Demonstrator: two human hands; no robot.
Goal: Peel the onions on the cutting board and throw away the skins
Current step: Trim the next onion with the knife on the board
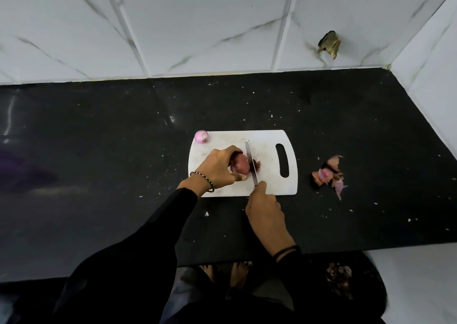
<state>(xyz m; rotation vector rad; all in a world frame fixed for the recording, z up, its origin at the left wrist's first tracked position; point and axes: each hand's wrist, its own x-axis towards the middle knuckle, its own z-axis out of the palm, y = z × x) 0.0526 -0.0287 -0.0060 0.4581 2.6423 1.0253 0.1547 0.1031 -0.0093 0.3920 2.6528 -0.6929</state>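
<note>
With the fingers of the left hand [217, 168] curled round the unpeeled onion [240, 164] mid cutting board [269, 140] and those of the right hand [265, 211] gripping the knife [250, 159] at its tufted end, slice straight down, thinly, keeping the holding thumb (close to the blade) tucked back.

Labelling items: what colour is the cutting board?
The cutting board is plain white; the head view shows it.

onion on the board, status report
Left hand grips unpeeled onion on cutting board. Right hand holds knife at its end. Skins piled beside board, clear.
</note>
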